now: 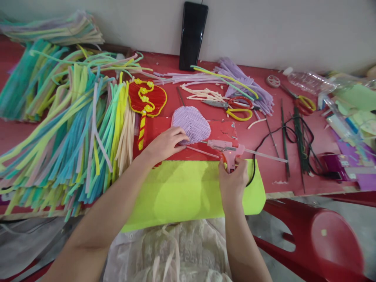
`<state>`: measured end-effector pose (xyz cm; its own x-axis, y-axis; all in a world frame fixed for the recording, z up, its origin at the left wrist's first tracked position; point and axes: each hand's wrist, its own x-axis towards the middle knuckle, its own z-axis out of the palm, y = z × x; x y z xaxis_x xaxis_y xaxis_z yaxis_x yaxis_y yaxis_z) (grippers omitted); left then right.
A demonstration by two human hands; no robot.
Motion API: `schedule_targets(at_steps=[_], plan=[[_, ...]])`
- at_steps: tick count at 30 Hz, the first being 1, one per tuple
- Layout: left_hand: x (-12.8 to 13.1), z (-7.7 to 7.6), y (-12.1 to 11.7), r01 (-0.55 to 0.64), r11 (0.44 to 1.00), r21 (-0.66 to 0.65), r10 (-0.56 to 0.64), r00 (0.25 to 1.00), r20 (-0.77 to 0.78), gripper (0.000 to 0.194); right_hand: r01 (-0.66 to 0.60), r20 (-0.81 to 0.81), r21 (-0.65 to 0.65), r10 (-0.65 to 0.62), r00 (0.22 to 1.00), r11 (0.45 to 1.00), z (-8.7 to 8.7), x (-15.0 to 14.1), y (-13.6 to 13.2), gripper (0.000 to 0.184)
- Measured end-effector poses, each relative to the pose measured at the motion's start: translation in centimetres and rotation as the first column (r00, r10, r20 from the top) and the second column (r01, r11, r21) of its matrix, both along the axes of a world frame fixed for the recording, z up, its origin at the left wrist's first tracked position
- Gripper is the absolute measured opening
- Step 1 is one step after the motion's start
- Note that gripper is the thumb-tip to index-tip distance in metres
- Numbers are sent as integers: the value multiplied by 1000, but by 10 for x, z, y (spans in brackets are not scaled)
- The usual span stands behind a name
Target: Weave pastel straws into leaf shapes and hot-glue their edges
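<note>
A rounded lilac piece made of pipe cleaners laid side by side (194,124) lies on a red board (157,133), a thin wire sticking out at its top. At its lower left edge, my left hand (167,144) is closed, with the fingertips pinching the rim. From under those fingers a loose lilac pipe cleaner (202,151) runs to the right. My right hand (233,176) grips the handle of a pink hot glue gun (226,147), whose nozzle points left at the piece's lower right edge. A clear glue stick (266,155) juts from the gun's back.
Pipe cleaner bundles (79,133) cover the left side. A red fan-shaped piece (151,98) lies behind my left hand. Scissors (239,109), lilac pipe cleaners (243,82) and a phone (194,35) are further back. A black cord (264,137) loops right. Yellow-green sheet (188,196) hangs in front.
</note>
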<state>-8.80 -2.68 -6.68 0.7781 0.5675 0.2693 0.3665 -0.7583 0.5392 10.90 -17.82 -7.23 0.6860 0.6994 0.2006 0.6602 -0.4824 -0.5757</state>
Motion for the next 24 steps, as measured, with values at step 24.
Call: schedule_targets(at_steps=[24], plan=[[0,1,0,-7,1000,19,8,999,-38,17,133,60,-87,-128,990,987,14,117,33,48]])
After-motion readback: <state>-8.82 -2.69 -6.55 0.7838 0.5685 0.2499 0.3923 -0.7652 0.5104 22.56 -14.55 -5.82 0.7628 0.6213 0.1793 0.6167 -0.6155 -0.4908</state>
